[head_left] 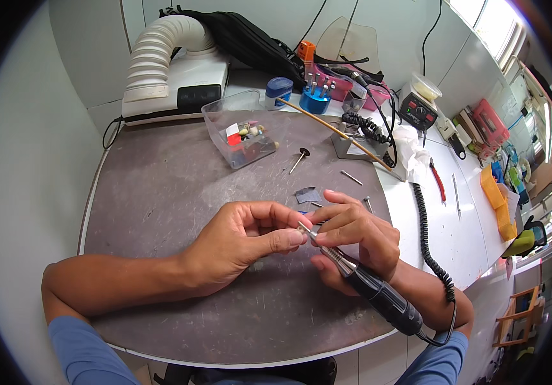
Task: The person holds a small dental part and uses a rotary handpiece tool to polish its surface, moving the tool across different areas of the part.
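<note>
My right hand point(369, 240) grips a black and silver rotary handpiece point(385, 298) like a pen, its coiled cord running off to the right. My left hand point(241, 237) is closed, pinching a tiny pale gold piece point(302, 229) between thumb and forefinger; its exact kind is too small to make out. The handpiece's tip meets or nearly meets that piece, and the two hands are close together over the grey mat point(180, 321). Just beyond the fingers lie a scrap of dark sandpaper point(308, 195) and several small metal bits, partly hidden by my right hand.
A mounted polishing disc point(300, 159) and a thin metal bit point(352, 177) lie ahead. Farther back stand a clear plastic bin point(237, 157), a blue bur holder point(315, 101), a control box point(417, 110) and a white hose unit point(173, 96). Red-handled pliers point(438, 181) lie right, beside the coiled cord point(425, 234).
</note>
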The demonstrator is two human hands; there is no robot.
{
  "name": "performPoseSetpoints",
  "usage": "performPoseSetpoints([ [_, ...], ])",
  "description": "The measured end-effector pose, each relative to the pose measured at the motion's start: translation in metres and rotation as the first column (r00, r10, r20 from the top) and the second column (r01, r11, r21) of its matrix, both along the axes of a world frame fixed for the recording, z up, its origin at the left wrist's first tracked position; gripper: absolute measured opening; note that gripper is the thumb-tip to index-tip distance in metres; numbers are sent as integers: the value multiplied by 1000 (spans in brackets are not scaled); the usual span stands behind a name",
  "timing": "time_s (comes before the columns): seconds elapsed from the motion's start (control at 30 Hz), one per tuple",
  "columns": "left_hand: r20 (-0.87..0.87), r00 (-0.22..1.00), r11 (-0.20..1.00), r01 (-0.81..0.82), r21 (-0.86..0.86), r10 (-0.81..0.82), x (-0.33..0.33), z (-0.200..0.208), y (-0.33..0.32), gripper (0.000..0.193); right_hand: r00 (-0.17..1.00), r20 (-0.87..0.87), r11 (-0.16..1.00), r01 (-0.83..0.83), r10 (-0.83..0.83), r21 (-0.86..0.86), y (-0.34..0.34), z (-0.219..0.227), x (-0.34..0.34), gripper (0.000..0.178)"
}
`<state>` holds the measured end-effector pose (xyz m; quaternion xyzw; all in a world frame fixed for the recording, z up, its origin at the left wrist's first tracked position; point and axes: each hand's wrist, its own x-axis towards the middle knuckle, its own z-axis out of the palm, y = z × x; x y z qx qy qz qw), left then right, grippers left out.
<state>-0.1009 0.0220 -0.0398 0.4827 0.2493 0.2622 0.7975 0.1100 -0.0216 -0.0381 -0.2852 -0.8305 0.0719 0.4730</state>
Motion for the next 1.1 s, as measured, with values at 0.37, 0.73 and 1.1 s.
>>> performPoseSetpoints([
  [0.37,35,999,999,42,-34,-41,0,1,2,20,1000,-12,1000,9,-8,12,1,-1,0,23],
  [0.73,28,999,1000,-16,-24,17,-1,-4,1,20,1000,-21,1000,4,-3,9,1,-1,1,23],
  [1.1,17,999,1000,-30,-3,31,0,-1,0,22,999,49,1000,4,-5,22,0,2,-1,24],
])
